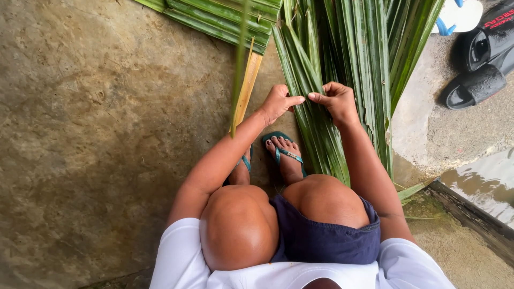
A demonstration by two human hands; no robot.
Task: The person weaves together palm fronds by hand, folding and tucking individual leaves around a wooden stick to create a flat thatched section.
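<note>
Long green palm leaves (342, 59) spread flat on the concrete floor (96, 134), just ahead of sandalled feet (286, 155). Pinched at one leaflet by left hand (278, 101) and right hand (337, 101), fingers closed narrow, thumbs nearly touching. Yellowish leaf stalk (247, 88) beside the left wrist. Black sandals (482, 59) well apart, upper right; puddle (482, 182) below them.

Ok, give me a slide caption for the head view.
Both hands, left and right, pinch green palm leaves on a concrete floor.
</note>
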